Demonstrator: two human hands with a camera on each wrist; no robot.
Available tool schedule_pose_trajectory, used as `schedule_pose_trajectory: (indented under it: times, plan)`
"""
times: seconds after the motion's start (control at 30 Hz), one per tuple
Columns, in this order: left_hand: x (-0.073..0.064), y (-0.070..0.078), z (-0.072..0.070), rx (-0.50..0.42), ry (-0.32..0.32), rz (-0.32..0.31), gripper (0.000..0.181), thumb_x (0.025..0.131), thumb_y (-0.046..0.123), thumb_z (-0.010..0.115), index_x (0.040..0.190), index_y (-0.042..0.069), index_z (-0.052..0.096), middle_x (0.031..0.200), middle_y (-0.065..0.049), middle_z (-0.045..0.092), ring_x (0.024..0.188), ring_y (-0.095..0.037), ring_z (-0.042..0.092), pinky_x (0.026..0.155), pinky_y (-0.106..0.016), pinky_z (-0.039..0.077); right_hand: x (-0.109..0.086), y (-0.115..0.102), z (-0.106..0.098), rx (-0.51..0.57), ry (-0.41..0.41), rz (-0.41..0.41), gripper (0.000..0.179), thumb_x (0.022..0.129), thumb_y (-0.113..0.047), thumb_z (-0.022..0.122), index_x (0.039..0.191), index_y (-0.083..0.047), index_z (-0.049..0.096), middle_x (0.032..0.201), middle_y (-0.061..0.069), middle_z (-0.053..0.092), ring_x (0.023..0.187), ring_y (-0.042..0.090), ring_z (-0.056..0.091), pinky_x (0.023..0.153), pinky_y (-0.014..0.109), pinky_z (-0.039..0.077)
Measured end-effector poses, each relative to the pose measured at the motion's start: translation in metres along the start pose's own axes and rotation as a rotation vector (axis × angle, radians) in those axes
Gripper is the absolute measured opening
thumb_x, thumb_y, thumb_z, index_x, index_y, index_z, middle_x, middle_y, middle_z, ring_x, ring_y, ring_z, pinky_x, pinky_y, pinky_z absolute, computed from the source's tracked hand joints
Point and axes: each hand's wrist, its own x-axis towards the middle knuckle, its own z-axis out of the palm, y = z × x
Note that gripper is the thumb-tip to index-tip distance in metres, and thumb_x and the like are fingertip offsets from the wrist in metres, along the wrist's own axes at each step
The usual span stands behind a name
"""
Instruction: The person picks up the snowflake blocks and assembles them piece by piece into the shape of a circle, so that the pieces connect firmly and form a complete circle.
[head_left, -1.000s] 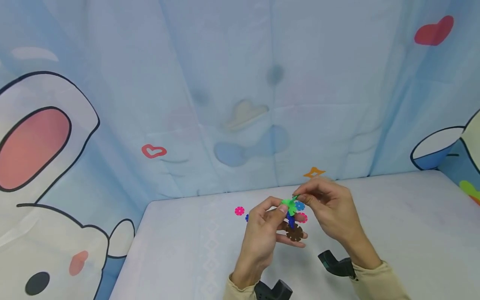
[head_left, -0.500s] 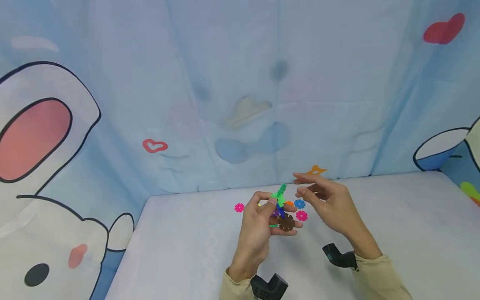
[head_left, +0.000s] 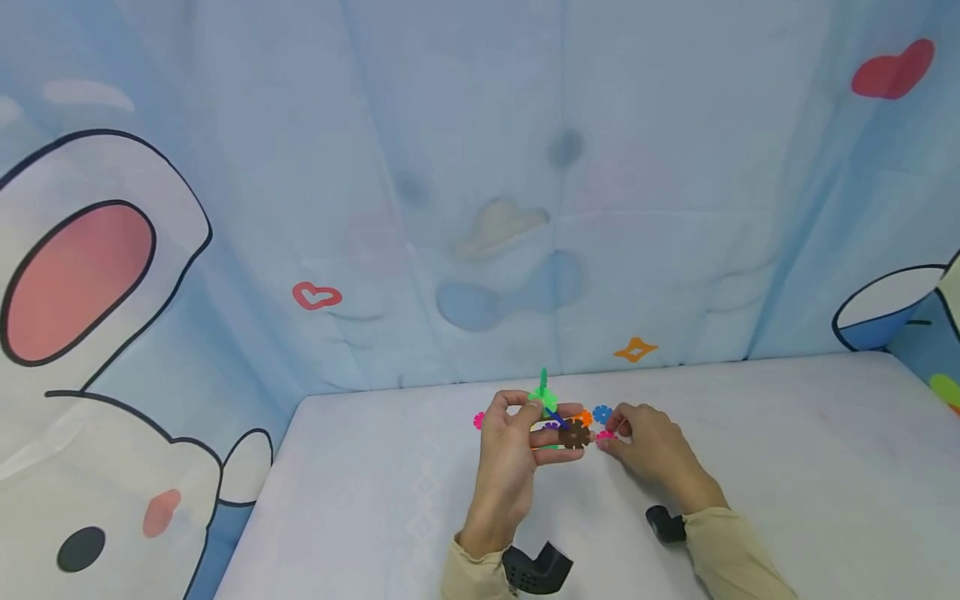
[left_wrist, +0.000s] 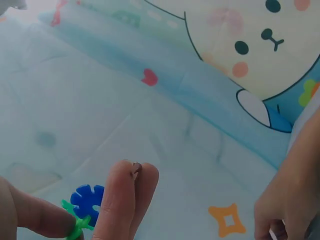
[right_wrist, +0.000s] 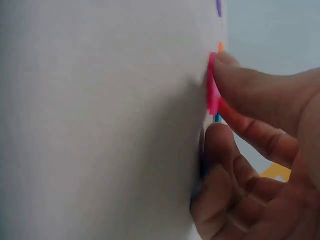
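Observation:
My left hand (head_left: 506,462) holds up a joined piece of plastic snowflake discs: bright green ones (head_left: 543,402) at the top, a dark blue one (left_wrist: 87,202) in the middle and a brown one (head_left: 575,434) at the lower end. The thumb and index finger pinch the green part, while the other fingers stretch behind the brown disc. Low at the table, my right hand (head_left: 660,450) has its thumb and a finger on a pink snowflake disc (right_wrist: 212,85), which stands edge-on in the right wrist view.
Around the hands on the white table (head_left: 360,500) lie more loose discs: a light blue one (head_left: 602,414), an orange one (head_left: 583,418) and another pink one (head_left: 478,421). Some are partly hidden behind my left hand. A printed blue curtain (head_left: 450,167) hangs along the table's back edge.
My right hand has let go of the green disc on the joined piece, then moved down to the pink disc on the table. The left hand has shifted left and turned the piece.

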Motion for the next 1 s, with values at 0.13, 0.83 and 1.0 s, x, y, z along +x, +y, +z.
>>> schedule_pose_trajectory:
  times: [0.13,0.83,1.0]
  plan:
    - [0.000,-0.002,0.002,-0.024,-0.004,-0.001,0.013,0.108,0.017,0.052,0.107,0.005,0.048,0.110,-0.028,0.078,0.076,-0.025,0.081,0.071,-0.041,0.068,0.001,0.000,0.000,0.027,-0.042,0.012,0.028,0.089,-0.020,0.086,0.101,-0.004,0.066,0.085,0.004,0.062,0.076,0.019,0.055,0.065,0.032,0.048]
    - [-0.009,0.002,0.007,0.234,-0.155,0.041,0.008,0.108,0.007,0.057,0.114,0.002,0.057,0.110,-0.019,0.080,0.066,-0.015,0.076,0.065,-0.043,0.068,-0.033,-0.059,-0.074,0.775,0.275,-0.264,0.026,0.103,-0.010,0.069,0.125,0.004,0.066,0.083,0.005,0.070,0.071,0.016,0.073,0.072,0.027,0.066]
    - [-0.013,0.005,0.009,0.303,-0.186,0.057,0.006,0.109,0.007,0.057,0.114,0.004,0.058,0.108,-0.015,0.081,0.071,-0.025,0.079,0.060,-0.042,0.067,-0.039,-0.065,-0.080,0.767,0.272,-0.283,0.023,0.103,-0.010,0.070,0.123,0.002,0.069,0.081,0.004,0.067,0.069,0.019,0.069,0.070,0.027,0.064]
